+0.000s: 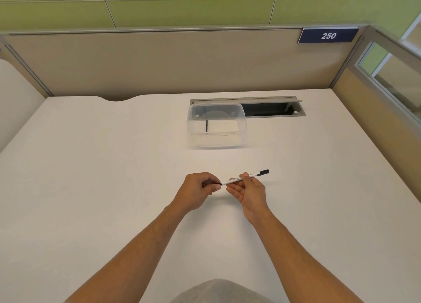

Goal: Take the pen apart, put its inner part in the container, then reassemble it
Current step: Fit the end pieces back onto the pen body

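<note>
A thin white pen (237,179) with a black cap at its far right end is held just above the white desk, tilted up to the right. My right hand (249,188) grips the barrel at its middle between thumb and fingers. My left hand (200,188) pinches the pen's left end, where a small black piece shows at the fingertips. Farther back stands a clear plastic container (216,126). A thin dark rod (206,127), the inner part, lies inside it near the left wall.
The white desk (102,177) stretches all around the hands. Behind the container is a grey cable tray opening (273,110) set into the desk. Beige partition walls close the back and right side, with a blue "250" sign (328,36).
</note>
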{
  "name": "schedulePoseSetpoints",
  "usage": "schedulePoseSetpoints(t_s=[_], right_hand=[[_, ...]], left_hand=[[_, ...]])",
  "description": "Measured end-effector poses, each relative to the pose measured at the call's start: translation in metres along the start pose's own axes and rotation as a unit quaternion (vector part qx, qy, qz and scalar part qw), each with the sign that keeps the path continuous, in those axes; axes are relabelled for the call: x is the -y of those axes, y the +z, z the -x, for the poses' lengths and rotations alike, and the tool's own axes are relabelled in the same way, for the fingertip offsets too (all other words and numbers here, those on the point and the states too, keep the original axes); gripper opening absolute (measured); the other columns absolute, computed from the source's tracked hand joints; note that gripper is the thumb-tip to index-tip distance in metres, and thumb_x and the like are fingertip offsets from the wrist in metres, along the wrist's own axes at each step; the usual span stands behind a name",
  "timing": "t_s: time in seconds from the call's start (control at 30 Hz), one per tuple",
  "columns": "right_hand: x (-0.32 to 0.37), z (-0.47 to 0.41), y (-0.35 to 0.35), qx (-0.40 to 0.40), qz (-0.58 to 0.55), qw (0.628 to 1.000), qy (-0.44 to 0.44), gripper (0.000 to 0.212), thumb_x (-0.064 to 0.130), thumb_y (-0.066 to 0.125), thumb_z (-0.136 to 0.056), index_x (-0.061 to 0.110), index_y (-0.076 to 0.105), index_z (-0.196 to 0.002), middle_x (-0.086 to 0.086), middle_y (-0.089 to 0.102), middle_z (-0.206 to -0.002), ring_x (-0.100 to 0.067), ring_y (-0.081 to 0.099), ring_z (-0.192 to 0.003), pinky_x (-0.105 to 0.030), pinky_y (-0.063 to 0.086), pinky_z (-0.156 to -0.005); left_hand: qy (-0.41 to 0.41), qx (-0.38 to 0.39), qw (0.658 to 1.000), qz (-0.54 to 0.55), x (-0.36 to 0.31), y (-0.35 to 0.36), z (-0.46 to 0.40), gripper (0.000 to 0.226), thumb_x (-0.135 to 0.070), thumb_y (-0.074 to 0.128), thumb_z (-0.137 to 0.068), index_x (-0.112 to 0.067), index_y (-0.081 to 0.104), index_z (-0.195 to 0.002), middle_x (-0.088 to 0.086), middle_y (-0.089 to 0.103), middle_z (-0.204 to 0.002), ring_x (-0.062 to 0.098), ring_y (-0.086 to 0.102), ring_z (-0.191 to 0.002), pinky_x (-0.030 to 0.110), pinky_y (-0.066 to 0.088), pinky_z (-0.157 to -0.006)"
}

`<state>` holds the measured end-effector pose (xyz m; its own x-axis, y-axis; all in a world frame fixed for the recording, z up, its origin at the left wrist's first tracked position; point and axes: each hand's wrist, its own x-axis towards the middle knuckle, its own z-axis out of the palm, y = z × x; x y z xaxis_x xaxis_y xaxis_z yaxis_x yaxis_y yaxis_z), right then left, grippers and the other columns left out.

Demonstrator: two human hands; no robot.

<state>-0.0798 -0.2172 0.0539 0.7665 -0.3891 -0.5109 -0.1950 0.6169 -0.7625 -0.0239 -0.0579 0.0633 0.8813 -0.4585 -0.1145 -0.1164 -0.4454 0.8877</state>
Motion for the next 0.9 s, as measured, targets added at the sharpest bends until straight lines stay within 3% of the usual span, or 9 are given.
schedulePoseSetpoints(t_s=[0.13, 0.3, 0.7, 0.9], right_hand=[[0.003, 0.0, 0.001, -0.002, 0.029, 1.0, 0.003, 0.021, 0.02, 0.044, -0.101, 0.003, 0.056, -0.096, -0.016, 0.067, -0.083, -0.027, 0.069, -0.069, -0.033, 0.059, -0.059], [0.005, 0.001, 0.003, 0.013, 0.054, 0.998, 0.001, 0.022, 0.021, 0.041, -0.102, 0.006, 0.055, -0.097, -0.014, 0.062, -0.077, -0.023, 0.064, -0.061, -0.033, 0.054, -0.054], [0.008, 0.003, 0.007, 0.045, 0.064, 0.997, 0.003, 0.023, 0.019, 0.037, -0.103, 0.004, 0.052, -0.093, -0.012, 0.06, -0.069, -0.021, 0.062, -0.053, -0.03, 0.053, -0.05], [0.005, 0.001, 0.004, 0.039, 0.075, 0.996, 0.0, 0.023, 0.019, 0.037, -0.103, 0.004, 0.052, -0.094, -0.013, 0.06, -0.07, -0.022, 0.061, -0.054, -0.032, 0.053, -0.051]], left_hand=[[0.001, 0.035, 0.999, 0.042, -0.003, 0.002, 0.004, 0.015, -0.012, 0.076, -0.079, -0.019, 0.073, -0.092, -0.007, 0.073, -0.081, 0.002, 0.067, -0.075, 0.013, 0.049, -0.072], [0.024, 0.09, 0.994, 0.061, -0.007, 0.003, 0.006, 0.03, -0.012, 0.076, -0.079, -0.017, 0.072, -0.109, -0.003, 0.074, -0.1, 0.005, 0.068, -0.094, 0.018, 0.051, -0.087], [0.07, 0.072, 0.994, 0.038, -0.013, 0.002, 0.003, 0.02, -0.009, 0.077, -0.076, -0.012, 0.077, -0.095, 0.001, 0.074, -0.088, 0.012, 0.067, -0.083, 0.017, 0.048, -0.076], [0.067, 0.072, 0.994, 0.036, -0.01, 0.005, 0.005, 0.02, -0.008, 0.078, -0.076, -0.01, 0.077, -0.095, -0.001, 0.073, -0.086, 0.004, 0.065, -0.078, 0.012, 0.045, -0.073]])
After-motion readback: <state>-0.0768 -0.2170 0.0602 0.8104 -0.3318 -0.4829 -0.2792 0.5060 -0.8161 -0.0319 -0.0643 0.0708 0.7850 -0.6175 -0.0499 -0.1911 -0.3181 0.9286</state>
